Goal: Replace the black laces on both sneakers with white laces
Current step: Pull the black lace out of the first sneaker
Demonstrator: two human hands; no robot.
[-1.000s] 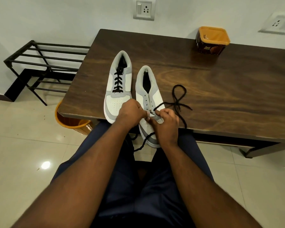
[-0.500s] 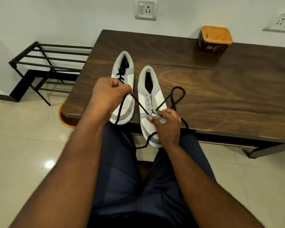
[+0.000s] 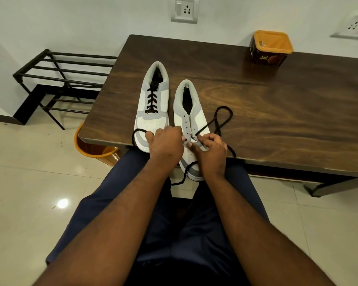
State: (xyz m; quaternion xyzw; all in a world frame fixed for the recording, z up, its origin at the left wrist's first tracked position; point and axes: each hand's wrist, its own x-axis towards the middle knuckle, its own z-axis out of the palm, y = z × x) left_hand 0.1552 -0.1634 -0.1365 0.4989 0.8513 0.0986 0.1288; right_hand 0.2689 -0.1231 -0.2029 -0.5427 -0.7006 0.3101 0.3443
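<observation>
Two white and grey sneakers lie toes toward me on the dark wooden table (image 3: 277, 112). The left sneaker (image 3: 153, 104) keeps its black lace threaded. The right sneaker (image 3: 191, 120) has most eyelets bare, and its loose black lace (image 3: 221, 118) loops on the table to its right, with another stretch curling left past the other shoe's toe and hanging below the table edge. My left hand (image 3: 165, 143) is closed on that lace at the sneaker's lowest eyelets. My right hand (image 3: 210, 149) pinches the lace beside it on the toe. No white lace is visible.
A brown tub with an orange lid (image 3: 270, 48) stands at the table's far edge. An orange bin (image 3: 95, 149) sits on the tiled floor under the table's left corner. A black metal rack (image 3: 56, 83) stands against the wall on the left.
My left hand, raised and pulling the lace up and left half a second ago, has come back down to the right sneaker's lower eyelets. My right hand stayed on the toe.
</observation>
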